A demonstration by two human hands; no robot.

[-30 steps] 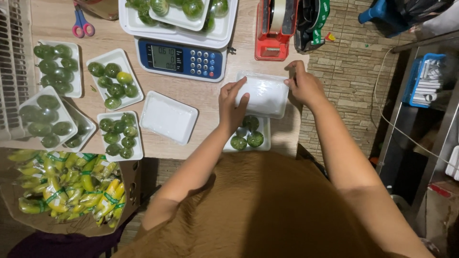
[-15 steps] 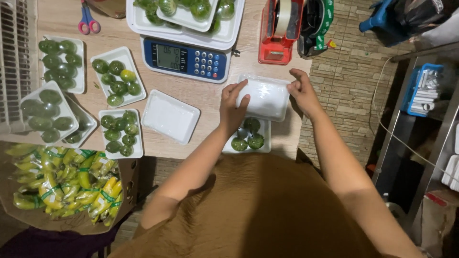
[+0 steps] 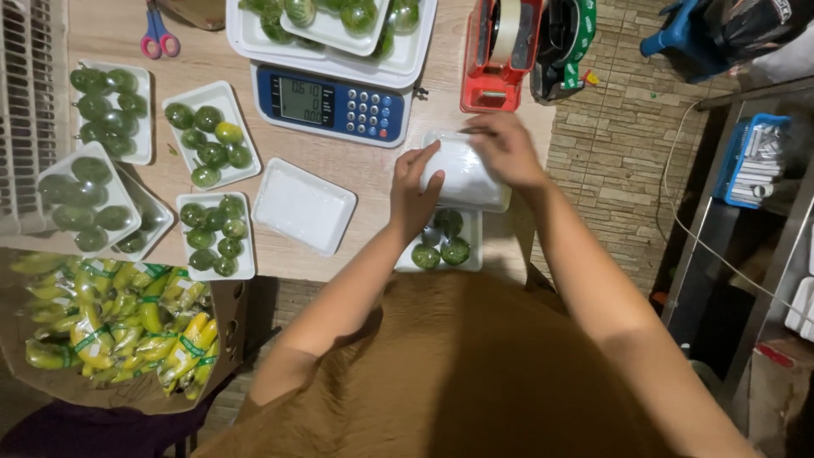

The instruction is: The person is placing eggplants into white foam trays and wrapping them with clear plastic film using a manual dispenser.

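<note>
Both hands hold a white foam tray wrapped in clear film (image 3: pixel 465 174), bottom side up, above the wooden table (image 3: pixel 381 182). My left hand (image 3: pixel 415 193) grips its left edge. My right hand (image 3: pixel 506 149) presses on its far right corner. Under the wrapped tray lies another white tray (image 3: pixel 444 245) with round green fruits, partly hidden by my left hand.
An empty white foam tray (image 3: pixel 303 205) lies left of my hands. Several trays of green fruits (image 3: pixel 210 146) fill the table's left side. A blue scale (image 3: pixel 332 102) carries trays of fruit. Red tape dispenser (image 3: pixel 500 53), scissors (image 3: pixel 158 36), a box of yellow-green bundles (image 3: pixel 119 322).
My right hand has moved from the tray's right edge to its far corner. The camera has tilted, so everything sits slightly lower in view.
</note>
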